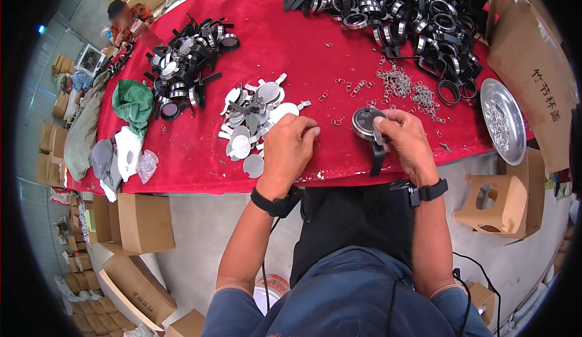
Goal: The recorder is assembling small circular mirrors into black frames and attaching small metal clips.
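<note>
The workpiece is a round lid assembly [365, 122]: a dark disc face set in a bright metal ring, with a black strap hanging from its lower edge toward the person. It is held just above the near edge of the red tabletop [291, 52], right of centre in the view.

The right hand [400, 136] has its grip closed on the lid assembly. The thumb and fingers wrap the right side of the ring, and the fingertips overlap its face. The strap drops below the hand, past the tabletop edge.

The left hand [290, 146] lies just left of the lid assembly, apart from it. Its fingers are curled inward into a loose fist, with the fingertips pointing toward the ring. Whether this grip contains a small part cannot be determined from the view.

Directly beyond the left hand lies a pile of flat silver discs with tabs [257, 116]. Small metal clips [397, 82] are scattered on the cloth beyond the right hand. A round metal tray [503, 122] holding more small parts sits at the right end of the tabletop. Heaps of black-and-silver rings [400, 10] occupy the far side, and a second heap [182, 64] lies to the far left. A green cloth [133, 103] lies at the left edge.
</note>
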`<state>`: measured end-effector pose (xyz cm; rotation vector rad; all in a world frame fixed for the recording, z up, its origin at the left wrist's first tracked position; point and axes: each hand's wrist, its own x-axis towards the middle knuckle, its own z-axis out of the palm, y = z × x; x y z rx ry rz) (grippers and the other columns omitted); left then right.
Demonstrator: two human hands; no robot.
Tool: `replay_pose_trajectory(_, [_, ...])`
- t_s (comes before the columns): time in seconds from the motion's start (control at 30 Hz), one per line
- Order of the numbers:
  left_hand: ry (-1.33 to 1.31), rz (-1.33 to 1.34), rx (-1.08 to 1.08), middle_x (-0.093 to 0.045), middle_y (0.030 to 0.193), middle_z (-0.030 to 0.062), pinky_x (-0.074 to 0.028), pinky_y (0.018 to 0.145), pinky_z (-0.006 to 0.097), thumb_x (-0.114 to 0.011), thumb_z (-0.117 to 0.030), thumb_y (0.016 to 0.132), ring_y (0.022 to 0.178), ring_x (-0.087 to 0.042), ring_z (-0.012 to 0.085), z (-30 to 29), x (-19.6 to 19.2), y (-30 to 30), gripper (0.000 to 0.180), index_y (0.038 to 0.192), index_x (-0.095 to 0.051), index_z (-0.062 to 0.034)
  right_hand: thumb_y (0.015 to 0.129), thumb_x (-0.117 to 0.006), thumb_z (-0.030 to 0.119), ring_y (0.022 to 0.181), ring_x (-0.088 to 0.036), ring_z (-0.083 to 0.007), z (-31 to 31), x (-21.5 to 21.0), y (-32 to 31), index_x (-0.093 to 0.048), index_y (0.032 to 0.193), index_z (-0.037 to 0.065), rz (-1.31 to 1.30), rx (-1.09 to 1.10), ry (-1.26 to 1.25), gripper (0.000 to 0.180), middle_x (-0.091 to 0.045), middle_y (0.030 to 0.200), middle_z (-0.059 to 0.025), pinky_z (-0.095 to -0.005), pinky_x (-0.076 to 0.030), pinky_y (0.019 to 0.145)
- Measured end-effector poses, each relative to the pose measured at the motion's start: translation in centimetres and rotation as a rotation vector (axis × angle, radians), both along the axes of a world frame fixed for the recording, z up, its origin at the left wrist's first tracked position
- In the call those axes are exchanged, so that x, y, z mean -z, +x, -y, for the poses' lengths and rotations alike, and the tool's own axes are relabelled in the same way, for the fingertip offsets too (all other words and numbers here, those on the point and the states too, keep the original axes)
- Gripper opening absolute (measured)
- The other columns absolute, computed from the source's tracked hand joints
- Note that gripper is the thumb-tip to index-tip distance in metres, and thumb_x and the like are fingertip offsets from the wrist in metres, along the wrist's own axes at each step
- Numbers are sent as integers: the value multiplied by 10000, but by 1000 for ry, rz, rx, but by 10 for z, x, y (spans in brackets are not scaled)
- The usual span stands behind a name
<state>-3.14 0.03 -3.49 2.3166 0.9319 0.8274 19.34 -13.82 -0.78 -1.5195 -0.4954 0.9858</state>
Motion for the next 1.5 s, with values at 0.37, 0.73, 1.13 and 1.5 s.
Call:
replay_pose_trajectory(0.37, [-127,59,368,-771,1160,244,-592,969,481,-743,-95,1006,1031,-752,417,-30,10,77,323,1318,-799,-36,1034,-796,157,682,-670,-81,26,5,-3,-680,1318,-97,-9,32,24,399,-756,881,-47,-241,-513,570])
replay_pose_trajectory(0.73, [-113,12,290,-669,1565,230,-519,1212,463,-953,-238,862,1463,-635,379,0,-16,14,846,1605,-606,-30,954,-824,220,687,-750,-165,-63,35,-23,-683,1275,-145,186,-12,-48,507,-792,910,-149,-320,-596,586])
replay_pose_trajectory(1.13, [-85,5,317,-701,1530,205,-464,1276,474,-946,-162,851,1534,-581,402,-1,2,23,681,1467,-690,-24,1043,-759,201,779,-818,-248,20,13,5,-782,1204,-11,413,115,-20,266,-807,899,-154,-388,-643,715])
replay_pose_trajectory(1.5, [-111,16,244,-698,1526,268,-499,1245,469,-947,-153,813,1471,-644,420,-3,1,34,665,1419,-727,9,903,-840,63,868,-787,-326,94,35,74,-852,1097,13,969,104,-150,200,-793,973,-178,-417,-613,810])
